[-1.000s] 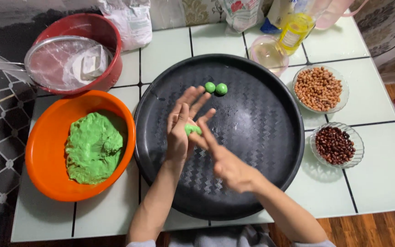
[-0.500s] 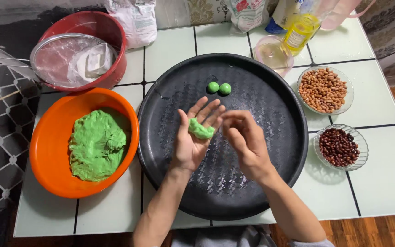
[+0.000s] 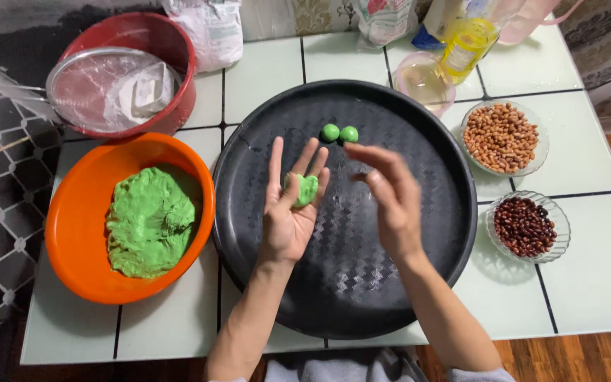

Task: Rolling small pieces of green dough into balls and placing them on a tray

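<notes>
Two green balls [image 3: 339, 133] on black tray [image 3: 263, 127]. Left hand [image 3: 290, 205] flat open, dough lump [image 3: 303, 189] resting on fingers. Right hand [image 3: 390, 191] loose, empty, just beside. Shaping step; rolling needs palms together.

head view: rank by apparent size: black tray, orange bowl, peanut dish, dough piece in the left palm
1. Black tray
2. Orange bowl
3. Peanut dish
4. Dough piece on the left hand; it sits raised nearer the camera, so it looks somewhat bigger than it is, yet smallest.
</notes>
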